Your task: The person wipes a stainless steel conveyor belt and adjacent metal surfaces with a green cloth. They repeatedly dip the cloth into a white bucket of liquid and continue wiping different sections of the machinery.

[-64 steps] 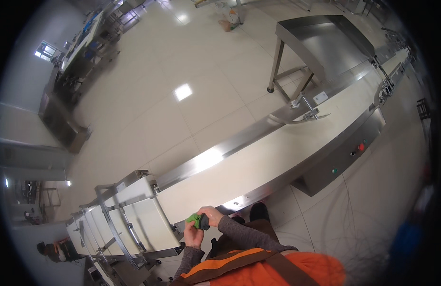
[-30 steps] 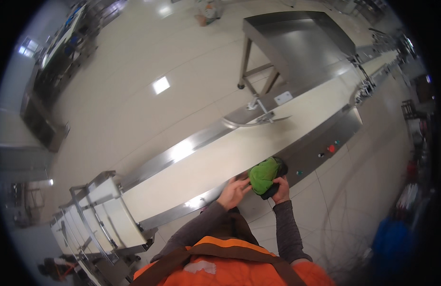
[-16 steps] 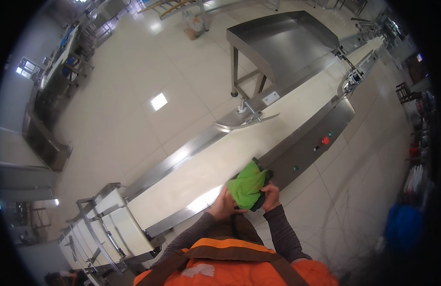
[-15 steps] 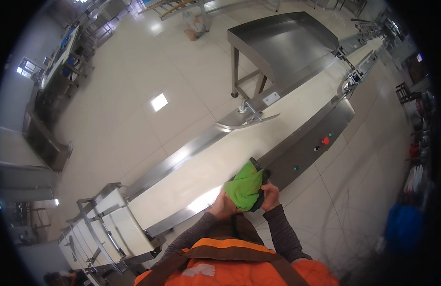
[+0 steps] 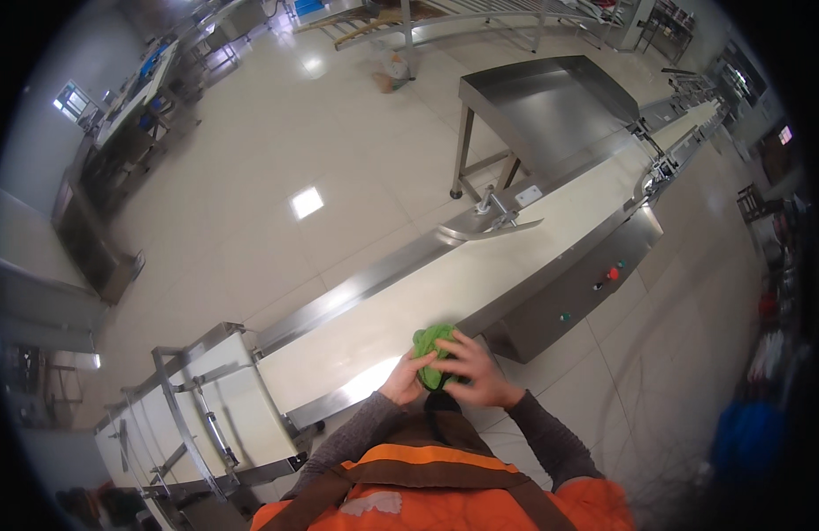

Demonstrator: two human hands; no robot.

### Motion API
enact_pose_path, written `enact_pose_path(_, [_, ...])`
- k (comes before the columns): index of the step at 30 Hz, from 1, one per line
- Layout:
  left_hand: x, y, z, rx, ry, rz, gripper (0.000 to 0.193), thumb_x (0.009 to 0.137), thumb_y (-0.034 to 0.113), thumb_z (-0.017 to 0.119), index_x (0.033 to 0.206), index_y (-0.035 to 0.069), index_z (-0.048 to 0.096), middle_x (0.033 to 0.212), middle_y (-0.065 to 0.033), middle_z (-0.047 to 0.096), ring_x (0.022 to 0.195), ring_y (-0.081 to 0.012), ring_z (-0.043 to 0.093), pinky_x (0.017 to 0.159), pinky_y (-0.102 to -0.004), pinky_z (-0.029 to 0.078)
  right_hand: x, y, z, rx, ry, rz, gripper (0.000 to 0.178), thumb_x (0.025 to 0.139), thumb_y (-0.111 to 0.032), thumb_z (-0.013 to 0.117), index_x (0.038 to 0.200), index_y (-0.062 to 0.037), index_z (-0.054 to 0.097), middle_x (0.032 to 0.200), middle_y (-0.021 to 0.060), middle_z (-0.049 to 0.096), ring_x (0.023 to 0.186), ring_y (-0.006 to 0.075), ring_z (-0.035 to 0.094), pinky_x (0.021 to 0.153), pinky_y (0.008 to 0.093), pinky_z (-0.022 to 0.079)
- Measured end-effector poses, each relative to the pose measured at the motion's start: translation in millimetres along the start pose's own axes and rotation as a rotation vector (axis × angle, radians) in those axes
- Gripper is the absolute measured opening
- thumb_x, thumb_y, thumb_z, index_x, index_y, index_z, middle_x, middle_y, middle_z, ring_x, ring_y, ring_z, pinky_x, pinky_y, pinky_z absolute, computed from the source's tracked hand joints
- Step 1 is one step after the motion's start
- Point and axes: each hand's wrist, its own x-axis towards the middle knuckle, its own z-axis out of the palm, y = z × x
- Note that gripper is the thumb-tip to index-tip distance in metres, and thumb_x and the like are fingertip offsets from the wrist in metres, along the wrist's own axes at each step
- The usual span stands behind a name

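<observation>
Showing between the two hands, a crumpled green cloth (image 5: 430, 343) is seen at the near edge of a pale conveyor belt (image 5: 356, 332); whether the belt is touched cannot be told. The left side of the cloth is gripped by the left hand (image 5: 402, 380), its thumb and fingers drawn in. The right hand (image 5: 482, 375) is spread wide, its fingers apart and laid across the right side of the cloth. To the right of the right hand, a metal control box (image 5: 533, 323) with a red button (image 5: 613, 273) is noted. Beyond both hands, a curved metal guide (image 5: 467, 235) is mounted over the belt.
</observation>
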Motion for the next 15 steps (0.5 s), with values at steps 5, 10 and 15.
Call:
enact_pose_path(5, [-17,2,3,0.060,0.154,0.204,0.044,0.097,0.005,0.052,0.139,0.007,0.039,0.130,-0.0108,0.054,0.114,-0.0243,0.058,0.095,-0.0399,0.052,-29,41,21,0.684,0.500,0.581,0.074,0.080,-0.012,0.071,0.145,-0.0113,0.037,0.151,0.0105,0.032,0.135,0.0271,0.036,0.107,0.0391,0.036])
enact_pose_path(10, [-26,-36,-6,0.238,0.086,0.119,0.065,0.095,-0.002,0.047,0.152,0.012,0.021,0.146,-0.0088,0.037,0.130,-0.0208,0.041,0.104,-0.0337,0.038,-13,15,100,0.854,0.511,0.620,0.075,0.083,-0.004,0.069,0.146,-0.0054,0.030,0.137,0.0115,0.045,0.123,0.0221,0.048,0.099,0.0337,0.043])
enact_pose_path(15, [-69,-13,-37,0.219,0.187,-0.045,0.053,0.097,0.008,0.049,0.147,0.008,0.031,0.139,-0.0078,0.047,0.122,-0.0199,0.049,0.096,-0.0346,0.043,-25,36,124,1.098,0.532,0.797,0.046,0.078,0.007,0.062,0.122,-0.0021,0.054,0.110,0.0075,0.063,0.098,0.0180,0.063,0.085,0.0317,0.052])
